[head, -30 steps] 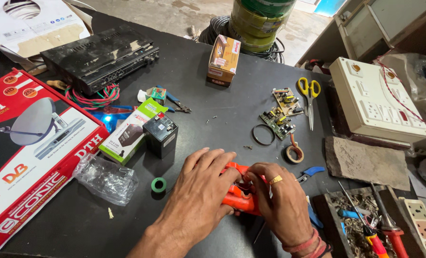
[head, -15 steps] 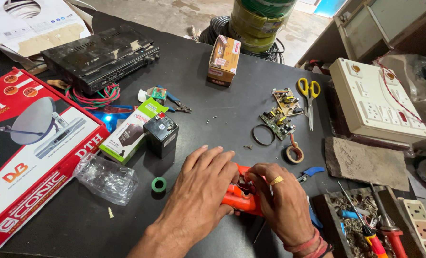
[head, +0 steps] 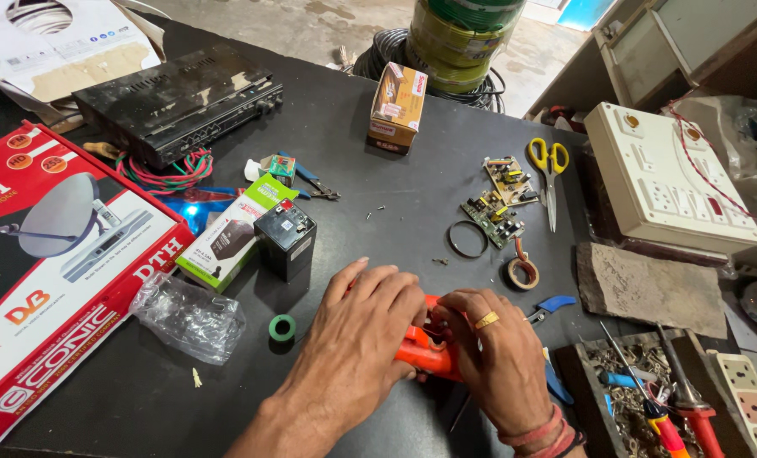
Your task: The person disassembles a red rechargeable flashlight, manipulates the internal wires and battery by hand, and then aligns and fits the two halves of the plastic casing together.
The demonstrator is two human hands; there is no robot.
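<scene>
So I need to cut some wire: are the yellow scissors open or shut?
Shut: the scissors lie flat on the table, blades together in one line.

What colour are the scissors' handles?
Yellow; the scissors show clearly in the head view, lying on the black table.

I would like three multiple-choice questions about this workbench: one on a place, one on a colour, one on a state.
1. Where does the small green tape roll lie?
A. left of the left hand
B. on the scissors
C. inside the red box

2. What colour are the scissors' handles?
A. blue
B. yellow
C. black

3. What are both hands doing?
A. resting flat, empty
B. gripping an orange tool
C. cutting wire

Answers:
1 A: the green tape roll sits on the table beside the left hand.
2 B: the scissors have yellow loops.
3 B: left hand and right hand close around the orange tool.
</scene>
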